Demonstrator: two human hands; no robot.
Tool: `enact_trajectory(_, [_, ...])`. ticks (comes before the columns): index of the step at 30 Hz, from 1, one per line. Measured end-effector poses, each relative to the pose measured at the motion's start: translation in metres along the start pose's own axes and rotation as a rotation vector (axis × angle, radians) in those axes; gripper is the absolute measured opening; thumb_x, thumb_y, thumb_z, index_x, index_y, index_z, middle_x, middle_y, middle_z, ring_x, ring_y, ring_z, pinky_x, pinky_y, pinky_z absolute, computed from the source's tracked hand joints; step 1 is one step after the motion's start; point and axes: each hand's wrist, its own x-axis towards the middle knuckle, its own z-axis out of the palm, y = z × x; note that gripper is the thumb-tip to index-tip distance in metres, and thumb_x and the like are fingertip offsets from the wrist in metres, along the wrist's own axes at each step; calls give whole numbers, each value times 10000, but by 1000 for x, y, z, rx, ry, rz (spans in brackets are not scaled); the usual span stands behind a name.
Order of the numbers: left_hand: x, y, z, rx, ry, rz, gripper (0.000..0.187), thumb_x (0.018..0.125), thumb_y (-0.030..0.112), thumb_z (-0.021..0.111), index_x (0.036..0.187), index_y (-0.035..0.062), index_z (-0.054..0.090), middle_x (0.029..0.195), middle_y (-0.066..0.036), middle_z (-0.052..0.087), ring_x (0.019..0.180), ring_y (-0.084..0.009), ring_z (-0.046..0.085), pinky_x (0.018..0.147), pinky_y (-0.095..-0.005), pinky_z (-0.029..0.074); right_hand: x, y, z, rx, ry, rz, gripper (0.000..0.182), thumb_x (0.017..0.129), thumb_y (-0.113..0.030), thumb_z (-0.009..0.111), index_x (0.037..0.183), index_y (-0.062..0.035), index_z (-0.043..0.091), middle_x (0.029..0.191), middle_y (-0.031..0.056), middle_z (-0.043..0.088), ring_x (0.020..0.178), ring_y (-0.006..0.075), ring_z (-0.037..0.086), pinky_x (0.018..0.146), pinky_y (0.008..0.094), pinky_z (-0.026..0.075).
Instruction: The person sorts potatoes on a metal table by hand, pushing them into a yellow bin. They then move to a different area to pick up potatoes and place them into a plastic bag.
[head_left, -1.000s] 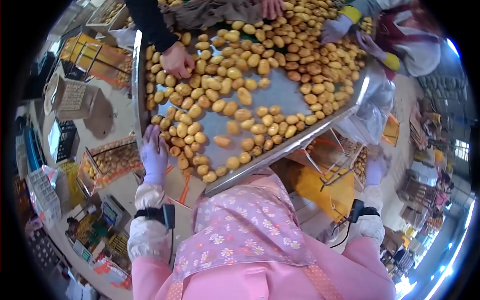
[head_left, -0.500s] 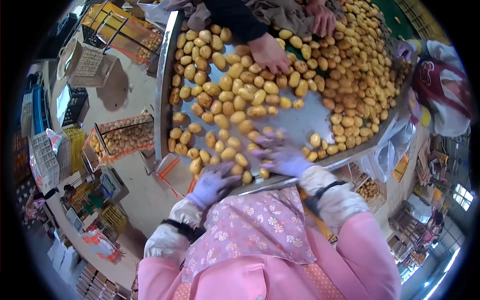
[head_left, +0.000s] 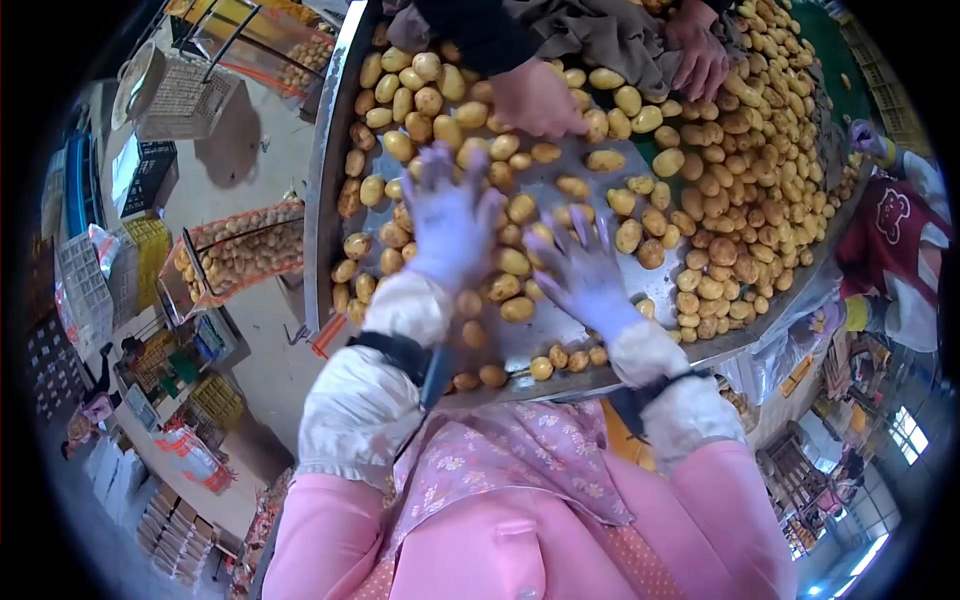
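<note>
Both my hands wear purple gloves and reach over a metal table (head_left: pixel 600 372) spread with yellow-brown potatoes (head_left: pixel 730 210). My left hand (head_left: pixel 448 215) lies among potatoes at the left-middle, fingers spread and pointing away from me, somewhat blurred. To its right, my right hand (head_left: pixel 582 270) has its fingers apart on top of a few potatoes, with bare metal beside it. Neither hand is closed round a potato. Loose potatoes sit between my wrists and the table's near edge.
Across the table a person's bare hands (head_left: pixel 540 98) touch potatoes and a grey cloth (head_left: pixel 600 40). Another person in a dark red apron (head_left: pixel 895 215) stands at the right. Crates (head_left: pixel 190 105) and a mesh bag of potatoes (head_left: pixel 245 255) stand on the floor at left.
Both my hands have moved forward from the near edge, the left one farthest. Potatoes have shifted around them. The person opposite has moved the hand on the cloth to the right.
</note>
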Motion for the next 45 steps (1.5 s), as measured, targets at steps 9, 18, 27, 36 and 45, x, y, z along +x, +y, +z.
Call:
enact_trajectory(9, [-177, -3, -32, -524, -318, 451, 470, 812, 172, 706, 1280, 138, 667, 1291, -142, 648, 1254, -393, 576, 1081, -503, 456, -181, 16, 6, 90, 96, 560, 575, 909, -273, 650, 1453, -124, 541, 1535, 192, 474, 1394, 449, 447, 1135, 542, 372])
enact_trajectory(18, [-102, -129, -45, 14, 97, -52, 394, 892, 142, 610, 1282, 131, 667, 1307, -164, 643, 1082, -380, 668, 960, -492, 520, -182, 16, 11, -10, 157, 557, 550, 936, -304, 635, 1469, -208, 538, 1502, 147, 500, 1338, 375, 513, 1081, 488, 430])
enact_trajectory(27, [-125, -45, -20, -930, 33, -308, 335, 1019, 226, 574, 1303, 58, 629, 1092, -204, 701, 932, -346, 687, 840, -414, 540, -164, -39, 18, 941, 574, 584, 493, 1090, -268, 503, 1491, 11, 441, 1545, 158, 447, 1315, 248, 553, 1114, 378, 451])
enact_trajectory(36, [-207, -15, -54, -331, -404, 652, 442, 904, 188, 668, 1333, 88, 630, 1307, -151, 640, 1280, -383, 555, 1099, -534, 422, -218, -10, 36, 1666, 361, 779, 291, 1018, -309, 586, 1219, -99, 599, 924, 39, 622, 666, 144, 595, 572, 252, 465])
enact_trajectory(45, [-122, -33, -51, -367, -29, 107, 483, 900, 195, 630, 1370, 94, 590, 1313, -204, 610, 1232, -425, 564, 1076, -492, 443, -105, -21, 59, -340, 136, 708, 663, 927, -405, 565, 1525, -153, 429, 1478, 158, 471, 1380, 383, 389, 1138, 648, 289])
